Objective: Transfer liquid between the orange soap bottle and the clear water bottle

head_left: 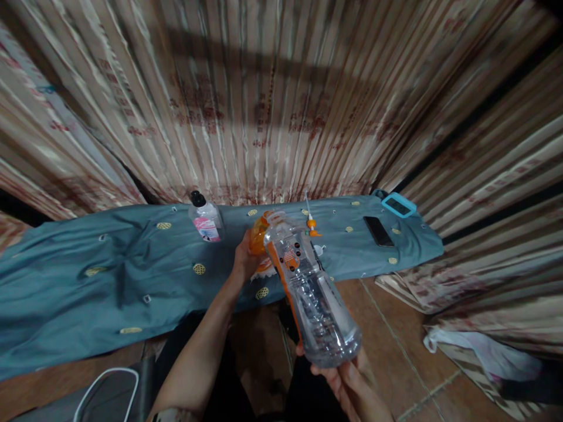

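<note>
My left hand is wrapped round a translucent orange bottle above the cloth-covered surface. My right hand grips a large clear plastic bottle by its base. That bottle is tilted, its base toward me and its neck beside the top of the orange bottle; whether the two mouths touch I cannot tell. It has an orange and white label. Beyond its neck lies an orange pump head with a pale tube. To the left stands a clear bottle with a black cap and a pink-and-white label.
A teal cloth with pineapple prints covers the long surface. A dark phone and a light-blue framed device lie at its right end. Pleated curtains hang behind and at the sides. Tiled floor shows in front.
</note>
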A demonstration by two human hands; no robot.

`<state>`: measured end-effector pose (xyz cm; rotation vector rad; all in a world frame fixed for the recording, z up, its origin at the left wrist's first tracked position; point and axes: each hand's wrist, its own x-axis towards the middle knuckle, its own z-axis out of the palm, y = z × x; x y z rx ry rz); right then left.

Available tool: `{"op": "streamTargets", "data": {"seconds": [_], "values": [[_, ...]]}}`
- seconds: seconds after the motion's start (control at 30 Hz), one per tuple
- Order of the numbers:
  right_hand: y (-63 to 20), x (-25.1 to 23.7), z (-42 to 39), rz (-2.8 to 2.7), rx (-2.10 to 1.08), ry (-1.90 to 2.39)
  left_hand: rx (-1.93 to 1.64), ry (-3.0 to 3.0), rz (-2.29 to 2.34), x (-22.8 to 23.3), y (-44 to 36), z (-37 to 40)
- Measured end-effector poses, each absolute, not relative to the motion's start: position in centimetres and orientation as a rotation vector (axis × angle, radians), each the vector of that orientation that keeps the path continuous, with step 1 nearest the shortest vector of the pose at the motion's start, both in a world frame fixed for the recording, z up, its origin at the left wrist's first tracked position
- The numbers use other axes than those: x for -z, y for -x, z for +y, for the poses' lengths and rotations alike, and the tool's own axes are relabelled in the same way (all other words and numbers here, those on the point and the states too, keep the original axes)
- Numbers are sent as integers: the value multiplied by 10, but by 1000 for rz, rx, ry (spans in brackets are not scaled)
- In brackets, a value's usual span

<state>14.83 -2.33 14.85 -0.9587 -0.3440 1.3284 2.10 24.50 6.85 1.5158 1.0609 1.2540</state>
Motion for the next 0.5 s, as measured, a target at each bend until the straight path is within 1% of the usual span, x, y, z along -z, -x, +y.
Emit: {"op": "streamTargets", "data": {"seconds": [0.33,0.5], "values": [[-150,-147,-24,-365,-1317,1016,-1204,-1590,1140,-75,-20,243],[-149,-146,-25,-355,-1313,1023,-1210,-1572,1105,-74,-21,244]]}}
